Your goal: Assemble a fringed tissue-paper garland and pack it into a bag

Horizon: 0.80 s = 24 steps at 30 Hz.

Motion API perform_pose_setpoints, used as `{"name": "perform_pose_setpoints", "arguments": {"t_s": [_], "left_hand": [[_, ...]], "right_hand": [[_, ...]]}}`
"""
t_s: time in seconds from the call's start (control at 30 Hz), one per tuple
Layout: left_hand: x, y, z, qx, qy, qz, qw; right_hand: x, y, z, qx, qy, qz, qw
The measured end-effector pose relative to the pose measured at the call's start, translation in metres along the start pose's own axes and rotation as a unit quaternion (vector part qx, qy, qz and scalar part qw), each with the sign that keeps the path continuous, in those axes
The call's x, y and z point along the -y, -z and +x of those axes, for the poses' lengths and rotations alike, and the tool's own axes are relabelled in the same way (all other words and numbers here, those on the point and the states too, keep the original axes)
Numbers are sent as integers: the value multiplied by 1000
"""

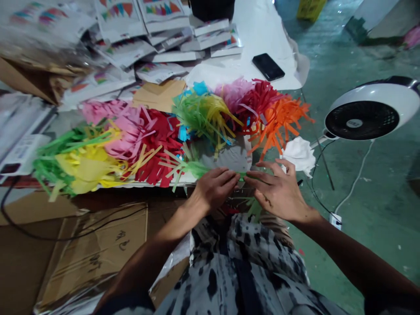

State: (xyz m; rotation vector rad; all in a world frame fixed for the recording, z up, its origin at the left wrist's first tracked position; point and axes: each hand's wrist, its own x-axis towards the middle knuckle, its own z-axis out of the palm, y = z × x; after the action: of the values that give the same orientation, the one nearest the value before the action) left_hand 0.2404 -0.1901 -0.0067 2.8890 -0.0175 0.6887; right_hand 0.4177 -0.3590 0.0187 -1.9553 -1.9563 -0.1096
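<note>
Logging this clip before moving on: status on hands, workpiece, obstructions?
Left hand pinching green paper tassel; right hand also on it. Tassel at table edge, fringe splayed. Red tassel, orange tassel lie just beyond hands.

Light-green fringed paper tassel (196, 168): thin, matt. Black rectangular phone (268, 67), one o'clock: smooth, glossy. White rounded plastic fan (370, 109), two-thirty: glossy.

**Surrounding equipment and stock**

A black phone (268, 67) lies flat on the surface (259, 26), near stacked packets (175, 43) with coloured prints. A white fan (365, 114) stands at the right, over the green floor (383, 192). Cardboard (101, 253) bearing handwriting lies below the surface edge.
</note>
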Motion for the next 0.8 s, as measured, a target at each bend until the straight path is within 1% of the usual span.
{"name": "perform_pose_setpoints", "arguments": {"t_s": [0.07, 0.17, 0.3, 0.43, 0.5, 0.6, 0.67, 0.8], "left_hand": [[-3, -4, -8, -14, 21, -3, 1000], [-7, 2, -19, -6, 46, -9, 999], [-6, 14, -23, -10, 64, -52, 997], [4, 23, -25, 2, 107, -114, 988], [9, 25, -28, 8, 103, -128, 986], [15, 25, -33, 29, 58, -119, 991], [16, 24, -36, 33, 43, -103, 993], [15, 23, -37, 24, 68, -114, 991]], "right_hand": [[1, -4, -1, -25, 8, -10, 1000], [4, -11, -1, -46, 19, -19, 999], [2, -16, -2, -40, 8, -5, 999], [-3, -12, -3, -30, 1, 16, 999], [-3, -12, -3, -32, -2, 16, 999], [2, -14, -1, -39, -3, 3, 999], [4, -18, 0, -43, 3, -2, 999], [5, -24, 1, -51, 3, 24, 998]]}}
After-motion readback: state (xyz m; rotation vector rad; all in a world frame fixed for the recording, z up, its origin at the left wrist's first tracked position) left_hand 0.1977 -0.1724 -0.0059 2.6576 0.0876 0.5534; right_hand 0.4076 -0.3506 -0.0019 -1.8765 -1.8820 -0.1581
